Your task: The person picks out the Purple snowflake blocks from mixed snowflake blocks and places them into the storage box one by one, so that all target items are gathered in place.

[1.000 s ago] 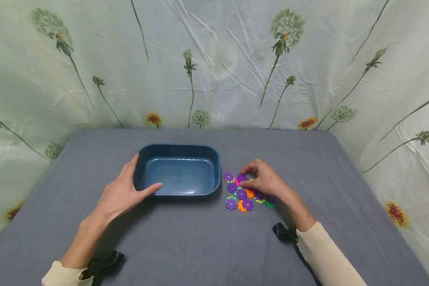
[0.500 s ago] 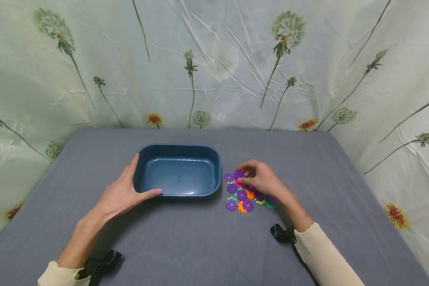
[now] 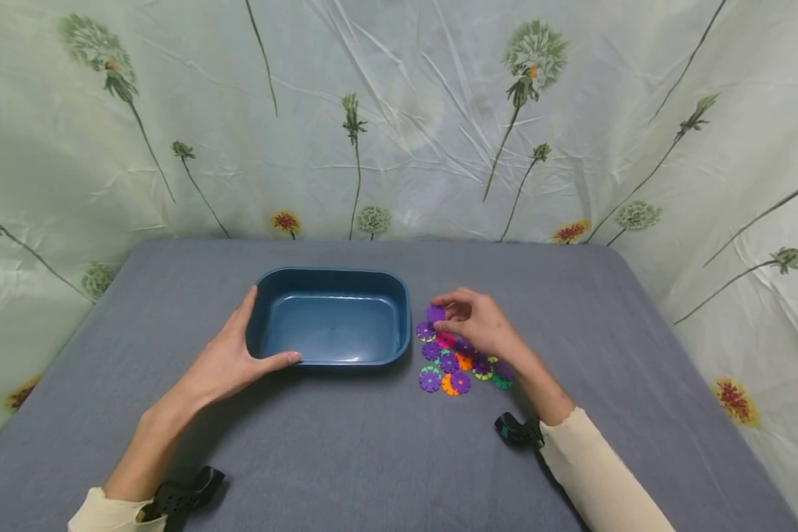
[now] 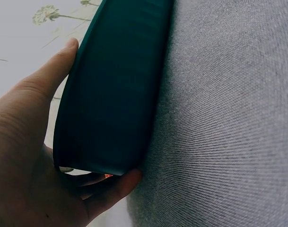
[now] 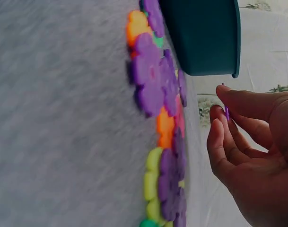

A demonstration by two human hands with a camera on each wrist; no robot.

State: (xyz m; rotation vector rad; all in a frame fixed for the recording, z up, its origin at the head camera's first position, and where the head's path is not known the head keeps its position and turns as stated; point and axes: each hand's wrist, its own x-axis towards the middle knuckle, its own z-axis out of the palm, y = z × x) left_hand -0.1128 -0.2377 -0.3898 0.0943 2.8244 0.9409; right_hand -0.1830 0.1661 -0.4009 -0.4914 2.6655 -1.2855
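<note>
One thin, round, notched purple plastic disc (image 3: 435, 315): we find it pinched in the right hand (image 3: 482, 325), above the grey cloth-covered table (image 3: 346, 458) | Near it: flat cluster of multicoloured notched plastic discs (image 3: 448, 361) | Left hand (image 3: 222, 360): grips the rectangular blue plastic box (image 3: 335, 325), left of the cluster

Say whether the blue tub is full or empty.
Empty. The head view shows the tub bare inside; the colourful discs lie beside it, and the right hand holds a purple disc outside.
</note>
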